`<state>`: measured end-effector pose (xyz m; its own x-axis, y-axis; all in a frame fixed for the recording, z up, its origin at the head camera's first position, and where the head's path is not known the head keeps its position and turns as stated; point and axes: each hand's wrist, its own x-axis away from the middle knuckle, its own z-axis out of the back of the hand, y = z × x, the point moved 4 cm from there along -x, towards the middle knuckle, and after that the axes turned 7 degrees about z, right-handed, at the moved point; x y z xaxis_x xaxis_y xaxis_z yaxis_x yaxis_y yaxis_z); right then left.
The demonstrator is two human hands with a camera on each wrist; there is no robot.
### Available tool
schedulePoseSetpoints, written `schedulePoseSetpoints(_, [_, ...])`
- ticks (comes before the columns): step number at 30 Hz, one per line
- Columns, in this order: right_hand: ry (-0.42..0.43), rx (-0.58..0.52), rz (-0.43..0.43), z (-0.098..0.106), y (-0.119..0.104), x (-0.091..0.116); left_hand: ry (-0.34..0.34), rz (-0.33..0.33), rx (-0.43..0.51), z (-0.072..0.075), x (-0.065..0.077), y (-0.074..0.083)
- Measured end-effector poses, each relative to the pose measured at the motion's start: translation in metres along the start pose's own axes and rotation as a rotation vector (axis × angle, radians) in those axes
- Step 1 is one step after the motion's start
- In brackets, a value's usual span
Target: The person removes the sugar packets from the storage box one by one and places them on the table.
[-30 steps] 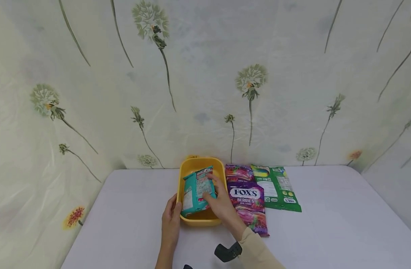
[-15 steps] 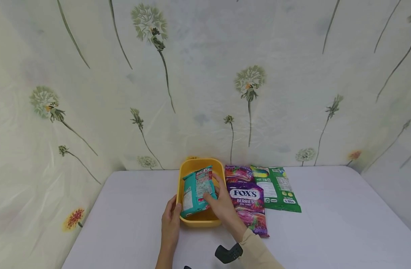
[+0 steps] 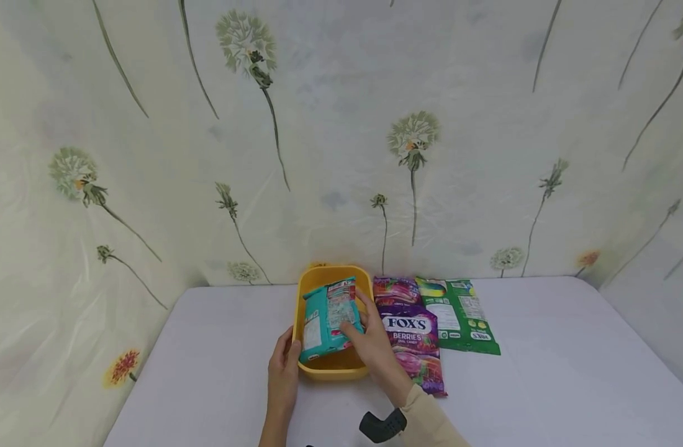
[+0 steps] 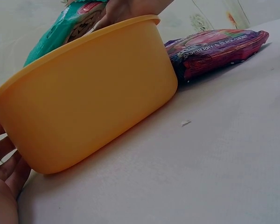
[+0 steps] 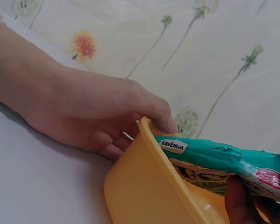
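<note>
A yellow plastic basin (image 3: 333,374) stands on the table. My left hand (image 3: 282,375) holds its left wall, with the thumb hooked over the rim and the fingers outside, as the right wrist view shows. Inside the basin, a teal snack packet (image 3: 319,320) marked SAVORIA (image 5: 172,146) lies tilted. My right hand (image 3: 372,347) grips this packet by its right side, thumb on the face turned up; the other fingers are partly hidden behind it. In the left wrist view the packet (image 4: 60,32) rises above the basin's rim.
Right of the basin lie purple FOX'S berries candy bags (image 3: 408,329), close to its wall. A green packet (image 3: 464,316) lies beyond them on the white table (image 3: 542,372). A flower-patterned sheet (image 3: 330,155) hangs behind the table. A black device (image 3: 383,427) sits at my right wrist.
The teal packet shifts very slightly to the right with my right hand. My left hand stays on the basin's wall. The whole head view drifts down a little.
</note>
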<state>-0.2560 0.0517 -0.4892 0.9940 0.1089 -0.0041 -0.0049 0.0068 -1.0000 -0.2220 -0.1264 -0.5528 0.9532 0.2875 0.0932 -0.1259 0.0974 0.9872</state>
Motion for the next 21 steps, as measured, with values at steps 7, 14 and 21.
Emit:
schedulePoseSetpoints(7, [0.007,-0.033,-0.001,0.004,0.001,0.003,0.006,0.008,-0.007,0.0,0.001,0.0])
schedulePoseSetpoints(14, [0.016,-0.039,0.01,0.008,0.002,0.005,0.01,0.007,-0.014,0.0,0.0,-0.004])
schedulePoseSetpoints(21, [0.014,-0.057,0.028,0.015,0.002,0.007,0.013,0.008,-0.028,-0.002,-0.001,-0.002])
